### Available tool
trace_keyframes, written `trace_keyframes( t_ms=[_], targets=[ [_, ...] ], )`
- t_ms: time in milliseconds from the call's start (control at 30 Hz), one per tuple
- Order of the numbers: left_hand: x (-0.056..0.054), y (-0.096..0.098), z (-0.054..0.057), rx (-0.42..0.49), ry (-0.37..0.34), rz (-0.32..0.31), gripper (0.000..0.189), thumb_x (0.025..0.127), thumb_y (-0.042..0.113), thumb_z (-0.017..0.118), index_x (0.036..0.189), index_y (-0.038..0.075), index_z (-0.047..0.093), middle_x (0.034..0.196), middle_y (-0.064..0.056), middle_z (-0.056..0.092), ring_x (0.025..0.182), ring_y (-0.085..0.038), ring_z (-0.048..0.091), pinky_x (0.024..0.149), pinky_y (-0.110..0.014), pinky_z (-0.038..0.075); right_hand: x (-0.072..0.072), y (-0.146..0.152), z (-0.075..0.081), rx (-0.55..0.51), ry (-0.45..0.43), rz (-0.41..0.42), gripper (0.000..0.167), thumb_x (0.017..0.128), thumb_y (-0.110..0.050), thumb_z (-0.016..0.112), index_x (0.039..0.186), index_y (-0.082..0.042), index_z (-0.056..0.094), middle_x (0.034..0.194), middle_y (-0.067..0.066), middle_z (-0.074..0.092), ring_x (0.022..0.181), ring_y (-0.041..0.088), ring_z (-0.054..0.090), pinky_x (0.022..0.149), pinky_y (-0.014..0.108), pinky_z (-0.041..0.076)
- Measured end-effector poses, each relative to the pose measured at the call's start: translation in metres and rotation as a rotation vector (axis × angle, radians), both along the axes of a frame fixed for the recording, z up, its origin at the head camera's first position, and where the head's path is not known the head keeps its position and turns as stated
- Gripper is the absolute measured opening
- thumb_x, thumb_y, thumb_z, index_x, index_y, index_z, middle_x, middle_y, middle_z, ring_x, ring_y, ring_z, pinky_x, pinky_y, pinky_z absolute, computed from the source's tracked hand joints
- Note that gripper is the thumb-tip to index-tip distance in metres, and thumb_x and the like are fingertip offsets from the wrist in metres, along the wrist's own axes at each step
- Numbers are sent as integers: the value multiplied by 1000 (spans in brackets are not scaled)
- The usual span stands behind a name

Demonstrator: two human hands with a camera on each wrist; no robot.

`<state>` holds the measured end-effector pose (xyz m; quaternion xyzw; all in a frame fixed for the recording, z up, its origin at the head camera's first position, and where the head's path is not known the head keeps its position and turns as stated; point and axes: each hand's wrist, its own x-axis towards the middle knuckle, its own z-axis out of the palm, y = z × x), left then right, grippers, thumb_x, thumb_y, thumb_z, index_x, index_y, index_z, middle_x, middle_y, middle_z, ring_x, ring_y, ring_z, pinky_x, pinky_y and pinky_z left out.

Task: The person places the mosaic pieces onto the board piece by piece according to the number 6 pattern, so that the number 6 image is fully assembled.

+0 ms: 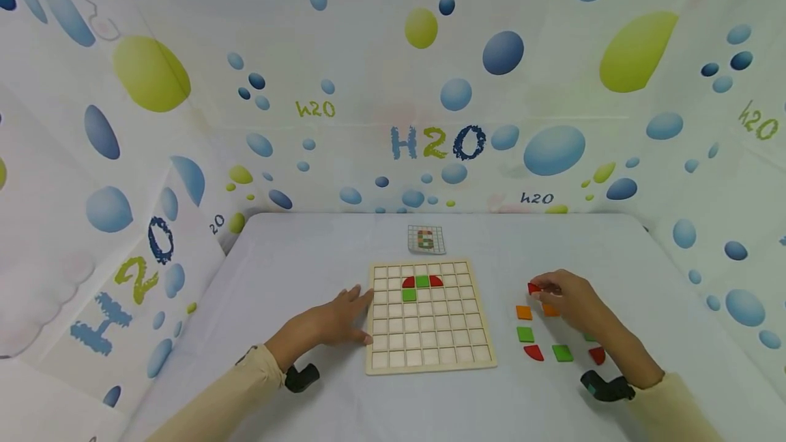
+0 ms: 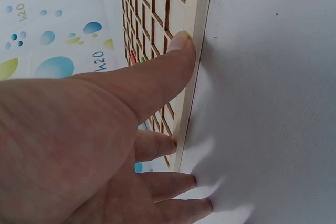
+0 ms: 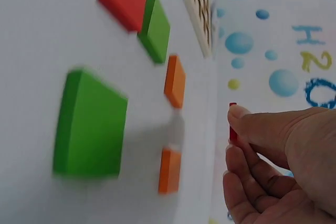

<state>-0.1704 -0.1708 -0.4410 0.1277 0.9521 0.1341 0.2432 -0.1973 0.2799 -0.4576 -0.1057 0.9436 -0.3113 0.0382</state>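
My left hand (image 1: 338, 319) rests at the left edge of a wooden grid board (image 1: 430, 369), fingers spread. Its thumb (image 2: 181, 43) lies on the board's rim in the left wrist view. My right hand (image 1: 571, 295) pinches a small red piece (image 3: 233, 123) between thumb and fingers, held above the table right of the board. On the board's upper rows sit a green square (image 1: 422, 281) between two red quarter-rounds (image 1: 409, 282), with another green square (image 1: 409, 295) below the left one. Near my right hand lie two orange squares (image 1: 524, 312).
Closer to me on the right lie several green squares (image 1: 561, 353) and two red quarter-rounds (image 1: 533, 352), one green square partly behind my right wrist. A small card with a coloured grid pattern (image 1: 426, 240) lies beyond the board. A patterned curtain (image 1: 344, 155) stands behind the white table.
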Motion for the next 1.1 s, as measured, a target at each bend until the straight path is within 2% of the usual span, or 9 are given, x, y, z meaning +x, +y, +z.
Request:
trace_keyframes(
  t_ms=[300,500,633,867,1100],
  targets=[
    [0,1,-1,-5,-5,10,94,94,44,78,167,10,30,173,-23,22,160,-47,20,123,-64,31,-3,-46,2,-32,5,53,25,100,-11,73,124,-4,74,114,8,69,110,30,66,96,48,61],
    [0,1,1,-8,-4,12,94,94,43,79,167,9,30,173,-24,22,160,-48,20,123,-63,31,-5,-76,-5,-19,60,104,23,96,-8,77,119,-4,76,107,5,69,101,23,67,94,47,60],
    [1,1,3,-12,-8,19,94,94,43,79,167,9,30,173,-23,22,160,-47,20,123,-63,31,-5,-97,-6,-8,32,115,25,96,-9,77,120,-5,76,106,3,68,99,19,64,93,44,59],
    [2,2,5,-4,-12,28,94,93,41,80,167,9,30,173,-23,22,160,-47,19,123,-64,31,-2,-125,-6,-69,-50,138,22,95,-13,79,116,-6,77,103,0,66,96,16,61,90,38,57],
    [1,3,4,2,-9,28,94,92,41,81,166,10,32,173,-23,23,160,-47,20,124,-63,30,-4,-140,-8,-105,-57,165,19,95,-12,79,113,-5,78,103,1,66,99,17,63,92,39,58]
  ],
)
